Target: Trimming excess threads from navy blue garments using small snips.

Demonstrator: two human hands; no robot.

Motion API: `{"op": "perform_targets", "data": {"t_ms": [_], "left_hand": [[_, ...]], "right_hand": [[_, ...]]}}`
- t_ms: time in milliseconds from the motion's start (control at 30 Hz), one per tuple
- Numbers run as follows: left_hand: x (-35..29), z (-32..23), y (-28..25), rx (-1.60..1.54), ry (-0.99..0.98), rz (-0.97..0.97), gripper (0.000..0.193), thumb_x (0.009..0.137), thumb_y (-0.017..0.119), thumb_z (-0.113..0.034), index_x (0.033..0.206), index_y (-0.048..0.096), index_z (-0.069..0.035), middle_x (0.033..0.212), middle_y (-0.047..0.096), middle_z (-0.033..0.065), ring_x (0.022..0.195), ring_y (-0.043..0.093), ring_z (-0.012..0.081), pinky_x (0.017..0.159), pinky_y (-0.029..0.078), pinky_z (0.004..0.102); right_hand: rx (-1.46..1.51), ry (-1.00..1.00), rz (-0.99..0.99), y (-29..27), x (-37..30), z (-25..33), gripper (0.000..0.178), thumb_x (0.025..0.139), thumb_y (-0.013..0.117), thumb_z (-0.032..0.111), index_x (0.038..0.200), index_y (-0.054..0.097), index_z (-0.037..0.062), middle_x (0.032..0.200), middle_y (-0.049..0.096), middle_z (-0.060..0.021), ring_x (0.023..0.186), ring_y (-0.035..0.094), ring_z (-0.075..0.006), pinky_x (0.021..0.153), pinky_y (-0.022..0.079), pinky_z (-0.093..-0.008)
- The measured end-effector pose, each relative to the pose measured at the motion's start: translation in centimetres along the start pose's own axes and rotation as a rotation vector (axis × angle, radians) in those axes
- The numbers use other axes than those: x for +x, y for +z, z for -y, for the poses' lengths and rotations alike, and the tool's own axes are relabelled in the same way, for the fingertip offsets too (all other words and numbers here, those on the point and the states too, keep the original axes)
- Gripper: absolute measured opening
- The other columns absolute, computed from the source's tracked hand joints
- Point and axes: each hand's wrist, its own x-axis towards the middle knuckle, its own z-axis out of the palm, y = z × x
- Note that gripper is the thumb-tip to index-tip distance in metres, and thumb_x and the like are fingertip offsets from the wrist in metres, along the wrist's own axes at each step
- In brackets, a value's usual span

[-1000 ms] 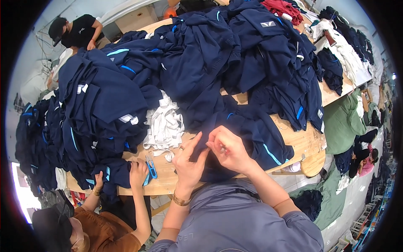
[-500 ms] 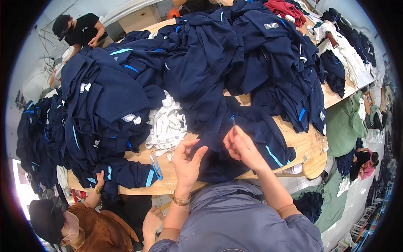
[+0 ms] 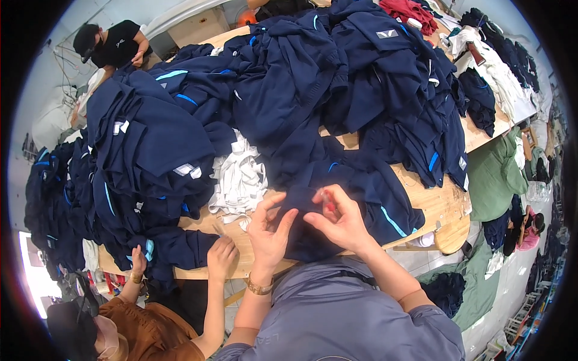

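Hands, two, bare, both mine: left hand (image 3: pixel 269 231), thumb and forefinger curved toward each other with a gap at the tips, remaining fingers folded in; right hand (image 3: pixel 343 219), fingers curled round a small reddish item (image 3: pixel 329 205), too blurred to identify. Whether either hand also pinches cloth, I cannot tell. Garment, navy, one (image 3: pixel 367 180): lies on the wooden table (image 3: pixel 442 201) beneath and beyond my hands, spreading from six o'clock round to three; bright blue trim (image 3: pixel 333 166) at one o'clock, light-blue stripe (image 3: pixel 393 221) just past three. Handling, as I judge it: soft, limp, light in a single layer, heavier if lifted whole; not fragile, little slip, quick to crease and fold over itself. Best hold, to my mind: a doubled edge or seam between thumb and forefinger, left side steadying, right side left free for the small item; the loose middle would only bunch. Adjacent stock: white fabric strips (image 3: pixel 241 174), tangled heap, ten o'clock; navy garment pile (image 3: pixel 283 72), large, twelve o'clock; co-worker's hand (image 3: pixel 223 256), eight o'clock, near the table edge, well apart from mine.
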Motion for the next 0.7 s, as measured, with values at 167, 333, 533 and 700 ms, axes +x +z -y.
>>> {"op": "perform_targets", "data": {"t_ms": [167,333,533,700], "left_hand": [[-0.2,0.7,0.0,-0.088,0.002,0.094,0.034,0.077,0.065,0.004,0.108,0.053,0.003,0.111,0.055,0.0089,0.091,0.059,0.0136,0.080,0.048,0.0231],[0.0,0.7,-0.3,0.048,0.047,0.124,0.036,0.073,0.069,0.003,0.106,0.054,0.003,0.096,0.061,0.0066,0.087,0.059,0.0136,0.076,0.048,0.0231],[0.2,-0.3,0.1,0.047,0.075,0.096,0.029,0.078,0.066,0.004,0.103,0.053,0.000,0.087,0.058,0.0023,0.074,0.051,0.0047,0.067,0.040,0.0165],[0.1,1.2,-0.2,-0.027,0.116,0.041,0.023,0.075,0.067,0.006,0.095,0.055,0.001,0.091,0.058,0.0058,0.083,0.057,0.0101,0.075,0.046,0.0218]], "right_hand": [[0.026,-0.148,0.142,0.7,1.4,-0.8,0.026,0.079,0.065,0.003,0.104,0.056,0.0007,0.075,0.059,-0.0047,0.059,0.049,-0.0069,0.055,0.042,-0.0195],[0.267,-0.114,0.087,1.3,1.4,-1.6,0.015,0.085,0.060,0.007,0.097,0.056,-0.0010,0.071,0.056,0.0005,0.060,0.051,-0.0077,0.055,0.043,-0.0210],[0.852,0.277,-0.111,0.6,0.4,-1.9,0.013,0.091,0.053,0.016,0.090,0.053,0.0034,0.060,0.040,0.0073,0.045,0.030,0.0004,0.041,0.024,-0.0178],[0.176,0.052,-0.020,0.3,-0.6,-2.4,0.026,0.090,0.055,0.025,0.081,0.049,0.0008,0.062,0.044,0.0001,0.056,0.039,-0.0064,0.050,0.033,-0.0227]]}}
